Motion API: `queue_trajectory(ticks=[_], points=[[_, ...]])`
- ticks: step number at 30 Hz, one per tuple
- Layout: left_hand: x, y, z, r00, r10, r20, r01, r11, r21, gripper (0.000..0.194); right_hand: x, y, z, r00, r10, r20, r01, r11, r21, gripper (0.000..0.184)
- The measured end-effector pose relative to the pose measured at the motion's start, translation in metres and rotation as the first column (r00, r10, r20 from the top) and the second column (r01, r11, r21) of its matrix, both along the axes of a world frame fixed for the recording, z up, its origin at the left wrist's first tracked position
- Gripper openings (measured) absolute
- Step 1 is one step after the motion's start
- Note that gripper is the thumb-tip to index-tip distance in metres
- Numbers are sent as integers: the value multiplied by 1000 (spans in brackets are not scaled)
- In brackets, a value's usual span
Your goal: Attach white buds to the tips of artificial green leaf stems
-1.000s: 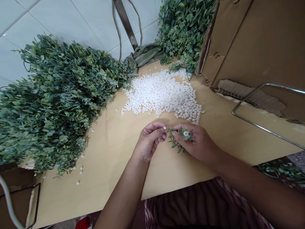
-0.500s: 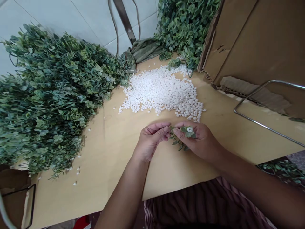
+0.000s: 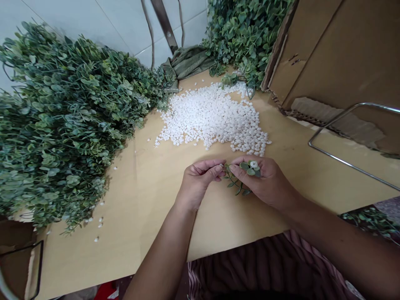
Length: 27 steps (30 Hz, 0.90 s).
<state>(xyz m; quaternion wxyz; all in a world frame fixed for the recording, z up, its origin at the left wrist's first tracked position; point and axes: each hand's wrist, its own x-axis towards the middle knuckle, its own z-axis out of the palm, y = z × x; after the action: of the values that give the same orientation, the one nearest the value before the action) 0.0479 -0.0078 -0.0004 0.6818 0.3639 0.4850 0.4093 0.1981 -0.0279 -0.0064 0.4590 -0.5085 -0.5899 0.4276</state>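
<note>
My left hand (image 3: 198, 183) is closed in a pinch, thumb against forefinger, at the tip of a green artificial leaf sprig. Between those fingertips a small white flower piece is nearly hidden. Wrapped round the sprig (image 3: 245, 166), my right hand (image 3: 270, 179) keeps it just above the board. One white flower (image 3: 253, 164) sits among its leaves by the right thumb, while thin leafy stems hang below the fingers. Beyond both hands lies a wide heap of small white flower pieces (image 3: 212, 116).
A large pile of artificial greenery (image 3: 68, 121) covers the left side, with more greenery (image 3: 243, 37) at the back. A cardboard box (image 3: 340, 54) and a bent metal rod (image 3: 350, 162) stand on the right. Several loose white pieces lie near the left pile on the tan board (image 3: 162, 200).
My left fingertips have come up against the sprig's tip, and the white piece they pinch is now mostly covered. The right hand has shifted slightly right with the sprig. The view has moved slightly.
</note>
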Motion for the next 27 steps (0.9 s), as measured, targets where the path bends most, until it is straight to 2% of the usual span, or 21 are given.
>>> queue_trajectory(ticks=[11,27], points=[[1,0,1,1000,5,-10,-6,1000,-11,23,-1,1,2,1000,-25,-7,24,998,-58,14],[3,-1,2,1000,17,-11,-17,1000,-10,19,-2,1,4,999,-40,24,41,998,-49,15]])
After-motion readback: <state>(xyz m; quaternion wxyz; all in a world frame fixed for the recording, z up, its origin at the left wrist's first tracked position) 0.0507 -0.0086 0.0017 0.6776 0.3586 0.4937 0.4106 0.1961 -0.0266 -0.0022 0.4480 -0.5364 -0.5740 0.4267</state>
